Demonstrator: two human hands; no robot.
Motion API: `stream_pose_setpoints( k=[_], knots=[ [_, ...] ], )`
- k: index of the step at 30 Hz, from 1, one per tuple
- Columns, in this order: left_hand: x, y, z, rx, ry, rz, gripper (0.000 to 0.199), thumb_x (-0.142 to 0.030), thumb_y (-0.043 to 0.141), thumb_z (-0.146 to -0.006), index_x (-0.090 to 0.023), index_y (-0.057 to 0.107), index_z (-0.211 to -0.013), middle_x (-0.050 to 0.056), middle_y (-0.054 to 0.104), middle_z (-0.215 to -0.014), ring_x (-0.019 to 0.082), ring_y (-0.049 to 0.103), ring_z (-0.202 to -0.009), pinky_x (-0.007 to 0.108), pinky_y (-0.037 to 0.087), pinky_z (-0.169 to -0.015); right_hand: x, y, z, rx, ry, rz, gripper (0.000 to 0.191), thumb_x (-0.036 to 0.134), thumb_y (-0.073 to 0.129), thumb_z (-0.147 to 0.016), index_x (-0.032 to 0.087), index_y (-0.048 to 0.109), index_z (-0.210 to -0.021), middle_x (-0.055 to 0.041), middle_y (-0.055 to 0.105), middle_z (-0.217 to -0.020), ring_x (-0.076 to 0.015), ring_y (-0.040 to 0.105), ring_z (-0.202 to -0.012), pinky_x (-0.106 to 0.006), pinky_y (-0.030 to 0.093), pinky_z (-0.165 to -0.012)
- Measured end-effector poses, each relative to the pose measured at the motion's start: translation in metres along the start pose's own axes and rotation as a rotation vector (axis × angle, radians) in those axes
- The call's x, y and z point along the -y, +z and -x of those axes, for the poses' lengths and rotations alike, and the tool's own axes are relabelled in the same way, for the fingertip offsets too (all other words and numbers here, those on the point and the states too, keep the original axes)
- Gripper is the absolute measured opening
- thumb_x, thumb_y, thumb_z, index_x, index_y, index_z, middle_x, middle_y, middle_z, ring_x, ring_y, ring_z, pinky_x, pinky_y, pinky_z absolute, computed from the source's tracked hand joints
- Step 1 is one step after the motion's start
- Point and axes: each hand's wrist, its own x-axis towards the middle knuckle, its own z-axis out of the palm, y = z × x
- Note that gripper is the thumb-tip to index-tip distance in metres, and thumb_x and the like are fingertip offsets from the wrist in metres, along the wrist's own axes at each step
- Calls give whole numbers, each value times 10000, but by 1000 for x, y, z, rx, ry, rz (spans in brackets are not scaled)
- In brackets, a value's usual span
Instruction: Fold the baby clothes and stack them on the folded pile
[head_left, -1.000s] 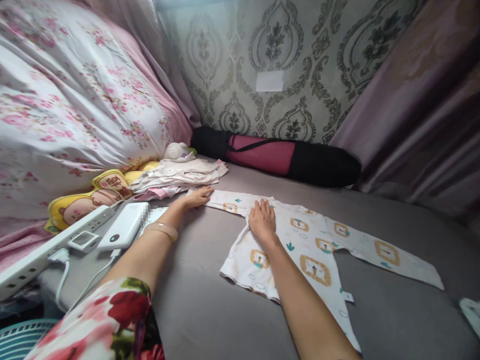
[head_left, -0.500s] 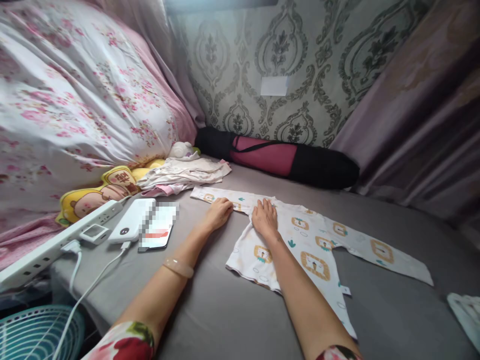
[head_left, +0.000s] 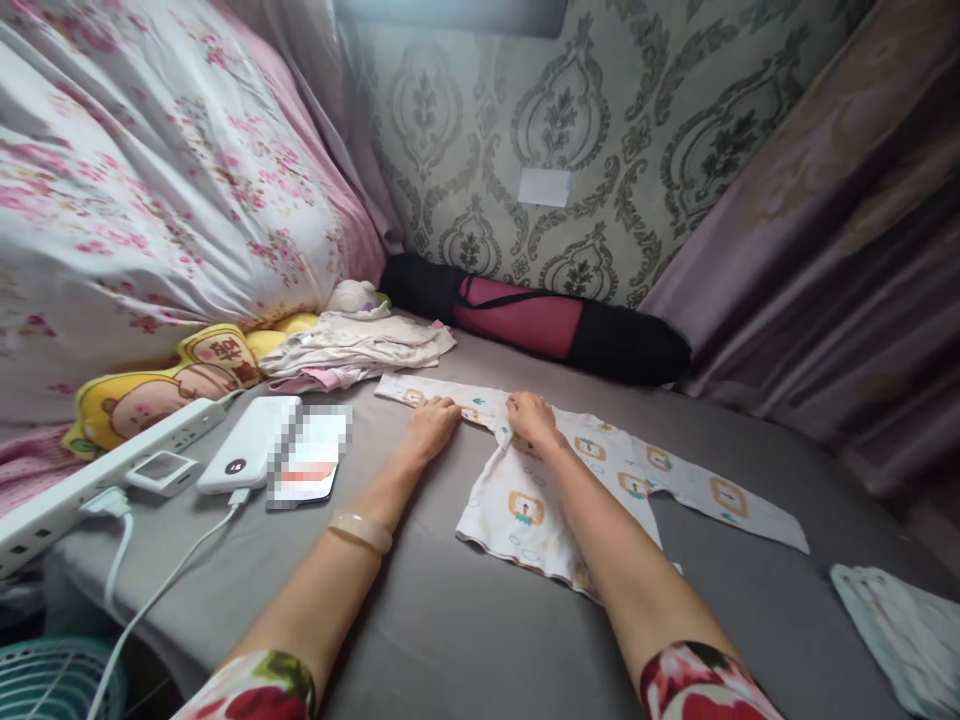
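- While the orange-patterned white shirt (head_left: pixel 495 505) lies spread out on the grey sheet (head_left: pixel 420 590), the left hand (head_left: pixel 429 428) is on one sleeve, fingers (head_left: pixel 448 407) loosely curled; can't tell if they're pinching it
- right hand (head_left: pixel 534 420) is near that same shoulder, fingers bent in, grip hidden too
- rumpled clothes pile (head_left: pixel 367 345) just past the cuff
- white power bank (head_left: pixel 255 440) off to the left
- black-and-maroon bag (head_left: pixel 517 318) by the wall
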Motion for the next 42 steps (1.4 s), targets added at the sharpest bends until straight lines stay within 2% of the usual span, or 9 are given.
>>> stream_pose_setpoints(
  k=[6, 12, 16, 20, 23, 28, 30, 36, 42],
  knots=[
    [3, 1, 3, 3, 58, 39, 278, -170, 400, -952, -206, 676, -951, 89, 661, -1036, 223, 572, -1014, 344, 428, -916, 31, 8, -42, -18, -140, -13, 349, 251, 386, -977, 256, 660, -1193, -36, 659, -1235, -182, 550, -1173, -252, 369, -955],
    [8, 7, 1, -34, 71, 134, 284, -160, 382, -952, -212, 655, -893, 76, 662, -1002, 197, 587, -1000, 312, 448, -914, 54, 23, -75, -19, -182, -19, 301, 331, 472, -950, 223, 660, -1158, -85, 617, -1248, -225, 524, -1163, -304, 370, -940],
    [3, 4, 0, 15, 59, 87, 294, -147, 355, -960, -186, 631, -864, 86, 666, -966, 200, 599, -978, 320, 446, -912, 56, 29, -84, -14, -198, -31, 237, 343, 492, -943, 221, 662, -1057, -68, 643, -1163, -232, 536, -1112, -326, 370, -919],
    [-8, 0, 2, 49, -45, 17, 270, -170, 350, -970, -171, 607, -886, 92, 668, -928, 205, 612, -904, 334, 449, -875, 55, 38, -83, -80, -173, -35, 282, 311, 388, -991, 191, 588, -1150, -108, 585, -1232, -248, 488, -1157, -358, 342, -944],
    [-11, -2, 3, -18, -127, 52, 275, -243, 349, -987, -184, 589, -867, 95, 660, -924, 203, 603, -903, 315, 454, -845, 55, 41, -81, -84, -175, -36, 282, 299, 370, -994, 192, 580, -1150, -119, 579, -1233, -249, 484, -1158, -365, 333, -949],
    [2, -3, 5, -142, -323, -56, 180, -240, 450, -923, -152, 606, -945, 153, 631, -1073, 261, 557, -1087, 375, 419, -954, 72, 34, -89, -11, -258, -56, 335, 349, 341, -997, 206, 616, -1125, -106, 624, -1223, -242, 533, -1131, -353, 359, -923],
    [10, -2, 6, -157, -395, -91, 275, -301, 512, -884, -118, 601, -1069, 183, 615, -1178, 303, 504, -1205, 442, 348, -1053, 86, 32, -95, 26, -292, -71, 384, 392, 323, -998, 204, 645, -1090, -104, 658, -1182, -244, 566, -1100, -343, 380, -890],
    [13, 0, 6, -5, -563, -73, 668, -411, 441, -885, -24, 382, -1427, 236, 337, -1521, 319, 254, -1443, 519, 177, -1167, 124, 38, -108, 74, -393, -112, 326, 433, 490, -938, 204, 640, -1116, -81, 686, -1136, -227, 597, -1054, -282, 406, -838],
    [5, -4, 1, 76, -640, -74, 757, -453, 355, -893, 13, 275, -1483, 226, 218, -1565, 320, 173, -1469, 581, 139, -1160, 127, 59, -105, -174, -460, -142, 253, 323, 402, -1002, 187, 589, -1106, -101, 652, -1127, -200, 566, -1065, -289, 388, -908]
  ],
)
